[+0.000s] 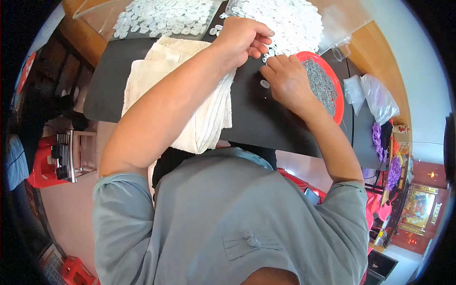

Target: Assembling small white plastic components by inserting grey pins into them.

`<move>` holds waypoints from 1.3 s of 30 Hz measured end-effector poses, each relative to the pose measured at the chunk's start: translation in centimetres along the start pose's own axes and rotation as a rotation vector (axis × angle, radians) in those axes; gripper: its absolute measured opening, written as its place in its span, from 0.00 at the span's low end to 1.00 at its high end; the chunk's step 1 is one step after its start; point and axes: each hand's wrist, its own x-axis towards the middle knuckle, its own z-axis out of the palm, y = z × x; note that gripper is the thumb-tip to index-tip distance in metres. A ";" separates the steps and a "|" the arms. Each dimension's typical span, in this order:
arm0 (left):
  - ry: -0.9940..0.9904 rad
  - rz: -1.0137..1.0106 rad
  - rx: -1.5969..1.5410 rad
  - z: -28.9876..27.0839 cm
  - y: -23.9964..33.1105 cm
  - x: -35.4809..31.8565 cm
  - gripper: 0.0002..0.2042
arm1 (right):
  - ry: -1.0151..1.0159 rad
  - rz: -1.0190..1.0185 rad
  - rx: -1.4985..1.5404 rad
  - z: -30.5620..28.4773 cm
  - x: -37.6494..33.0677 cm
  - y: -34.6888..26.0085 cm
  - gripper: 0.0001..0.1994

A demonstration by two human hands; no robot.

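Note:
My left hand [242, 40] is at the near edge of a large heap of small white plastic pieces [289, 21]. Its fingers are curled in, and whatever they may hold is too small to make out. Close by on the right, my right hand [287, 80] has its fingertips pressed together beside a few loose pieces, its contents hidden. The back of that hand partly covers a round red plate [339, 109] full of thin grey metal nails or screws [320, 83]. One white oval piece [264, 84] lies on the dark table between my wrists.
Folded cream towels [178, 111] lie under my left forearm. Beyond them, a second spread of white oval pieces [164, 19] rests on a clear sheet. Clear plastic bags [377, 97] sit at the right. A red stool [45, 164] stands on the floor to the left.

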 end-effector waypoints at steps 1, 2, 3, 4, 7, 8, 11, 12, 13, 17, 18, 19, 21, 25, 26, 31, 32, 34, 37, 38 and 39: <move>0.015 0.012 -0.026 0.1 0.0 0.0 0.05 | -0.017 -0.006 -0.024 -0.1 0.0 -0.1 0.05; 0.018 0.011 -0.028 0.2 0.0 -0.1 0.05 | -0.032 -0.013 -0.047 -0.1 0.0 -0.2 0.05; 0.014 0.018 -0.031 0.2 -0.1 -0.2 0.05 | -0.034 -0.015 -0.044 -0.1 0.1 -0.4 0.05; 0.010 0.026 -0.035 0.2 -0.1 -0.2 0.05 | -0.046 -0.045 -0.096 0.0 0.2 -0.5 0.04; 0.022 0.024 -0.029 0.3 -0.3 -0.1 0.05 | -0.103 -0.097 -0.197 0.1 0.6 -0.5 0.04; 0.023 0.022 -0.033 0.2 -0.2 -0.2 0.05 | -0.141 -0.119 -0.249 0.1 0.9 -0.4 0.04; 0.015 -0.023 0.009 0.1 0.1 -0.3 0.06 | -0.209 -0.130 -0.269 0.2 1.6 -0.4 0.04; 0.021 -0.007 0.009 0.2 0.1 -0.3 0.06 | -0.204 -0.131 -0.268 0.3 1.7 -0.4 0.04; 0.028 0.009 0.009 0.3 0.2 -0.3 0.06 | -0.212 -0.137 -0.263 0.4 1.8 -0.4 0.04; 0.036 0.021 -0.020 0.0 0.4 -0.1 0.07 | -0.334 -0.112 -0.228 0.1 2.8 -0.5 0.04; 0.044 0.020 -0.027 0.0 0.4 -0.1 0.07 | -0.331 -0.112 -0.232 0.1 2.9 -0.4 0.04; 0.051 0.020 -0.033 0.0 0.4 -0.1 0.07 | -0.306 -0.115 -0.222 0.2 2.9 -0.3 0.04; 0.062 0.030 -0.028 -0.1 0.4 -0.2 0.07 | -0.277 -0.121 -0.218 0.2 3.0 -0.2 0.06; 0.095 0.042 -0.032 -0.1 0.2 -0.3 0.07 | -0.361 -0.057 -0.178 0.1 2.9 -0.6 0.03; 0.092 0.049 -0.028 0.0 0.1 -0.4 0.07 | -0.355 -0.049 -0.180 0.1 2.7 -0.5 0.03; 0.104 0.106 -0.033 0.2 0.1 -0.5 0.07 | -0.278 0.049 -0.131 -1.3 2.9 -0.6 0.04; 0.122 0.129 -0.038 0.3 0.0 -0.5 0.07 | -0.204 0.095 -0.116 -1.9 2.9 -0.7 0.05; 0.120 0.157 -0.051 0.1 0.0 -0.7 0.08 | -0.108 0.143 -0.059 -2.7 3.4 -1.5 0.06; 0.091 0.125 -0.198 0.7 -0.1 -0.9 0.06 | 0.082 0.189 0.028 -2.3 4.3 -2.2 0.09; 0.077 0.066 -0.337 0.7 -0.2 -0.8 0.05 | 0.172 0.177 0.060 -2.1 4.5 -2.3 0.09; 0.025 -0.009 -0.342 0.6 -0.3 -0.8 0.06 | 0.184 0.186 0.058 -2.0 4.6 -2.4 0.09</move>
